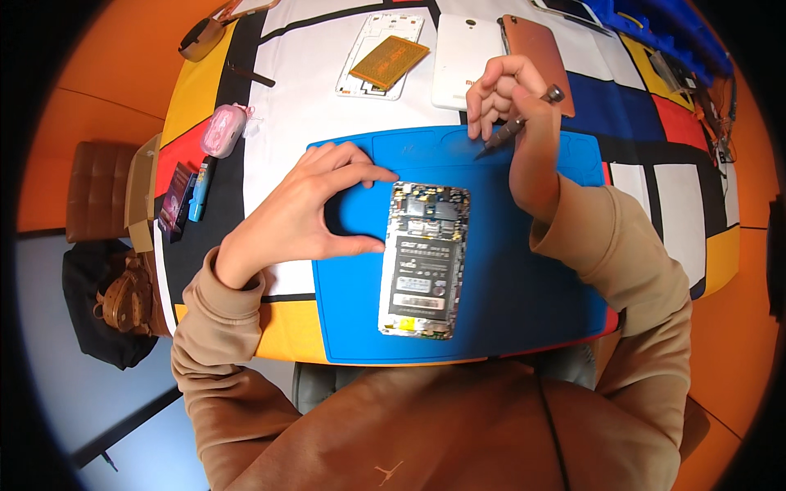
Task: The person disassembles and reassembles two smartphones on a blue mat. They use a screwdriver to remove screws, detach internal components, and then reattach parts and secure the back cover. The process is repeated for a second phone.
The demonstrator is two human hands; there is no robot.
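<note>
An opened smartphone point(422, 262) lies on a blue work mat point(524, 303), its circuit board and black battery exposed. My left hand point(315, 196) is at its left side with thumb and forefinger spread apart. The thumb tip is by the phone's left edge and the forefinger tip by its upper left corner. In my right hand point(528, 123) is a slim dark screwdriver point(505, 132) with a round metal end cap. Its tip points down and left, above the mat's far part and apart from the phone.
Beyond the mat lie a white phone frame point(360, 59) with an orange-brown patterned plate point(391, 62) on it, a white back cover point(454, 49) and a copper-coloured one point(544, 49). A pink case point(223, 131) and a blue marker point(199, 196) lie left. Blue bins point(671, 41) stand far right.
</note>
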